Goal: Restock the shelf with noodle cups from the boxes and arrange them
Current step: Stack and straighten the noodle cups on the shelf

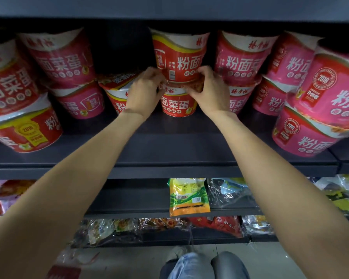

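Observation:
A dark shelf (169, 150) holds red and pink noodle cups stacked two high. In the middle stands a red lower cup (178, 104) with a red upper cup (180, 57) on top of it. My left hand (144, 93) and my right hand (210, 88) reach in from either side, fingers curled round the lid rim of the lower cup where the upper cup's base meets it. A tilted red cup (114, 91) leans just left of my left hand. Pink cups (241, 61) fill the right side, red and pink cups (63, 59) the left.
A dark gap (119, 49) lies above the tilted cup, left of the upper cup. The shelf's front strip is bare. Below, a lower shelf carries a yellow-green packet (187, 196) and clear bags (226, 192); snack bags line the bottom shelf. My knees (204, 264) show at the floor.

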`<state>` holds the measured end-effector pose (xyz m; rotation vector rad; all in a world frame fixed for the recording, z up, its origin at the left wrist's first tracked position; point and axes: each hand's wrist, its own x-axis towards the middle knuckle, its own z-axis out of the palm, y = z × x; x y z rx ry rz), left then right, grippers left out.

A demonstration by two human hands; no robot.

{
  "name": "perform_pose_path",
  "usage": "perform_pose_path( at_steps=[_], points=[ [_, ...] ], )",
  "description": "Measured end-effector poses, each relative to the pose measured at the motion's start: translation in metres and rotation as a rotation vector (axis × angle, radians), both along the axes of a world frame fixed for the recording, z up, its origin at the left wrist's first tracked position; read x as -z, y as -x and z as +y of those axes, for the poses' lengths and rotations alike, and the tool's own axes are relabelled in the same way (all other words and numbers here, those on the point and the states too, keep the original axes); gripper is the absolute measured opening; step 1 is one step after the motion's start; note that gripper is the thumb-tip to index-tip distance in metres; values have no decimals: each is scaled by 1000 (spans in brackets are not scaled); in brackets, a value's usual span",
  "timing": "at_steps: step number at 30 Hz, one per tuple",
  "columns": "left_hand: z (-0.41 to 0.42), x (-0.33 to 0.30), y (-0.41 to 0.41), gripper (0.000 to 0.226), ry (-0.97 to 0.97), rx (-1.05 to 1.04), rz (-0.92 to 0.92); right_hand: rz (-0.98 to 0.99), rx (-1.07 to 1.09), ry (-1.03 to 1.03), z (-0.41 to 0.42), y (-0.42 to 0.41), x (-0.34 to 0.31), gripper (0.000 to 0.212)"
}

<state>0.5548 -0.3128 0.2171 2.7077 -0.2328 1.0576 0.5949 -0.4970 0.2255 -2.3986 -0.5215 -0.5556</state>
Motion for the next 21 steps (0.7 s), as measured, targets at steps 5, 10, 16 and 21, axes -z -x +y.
perform_pose_path(
  at_steps=[5,10,16,21],
  points=[
    [0,1,-5,20,-43,14,1,13,35,-221,7,-3,-14,91],
    [-4,7,-1,20,-90,145,-138,161,-41,-403,39,-7,-23,132],
    [6,9,2,30,-100,39,-108,172,117,-399,50,-13,-19,134],
    [-6,0,1,42,-155,-104,-134,59,399,-391,58,10,-10,124]
  ],
)
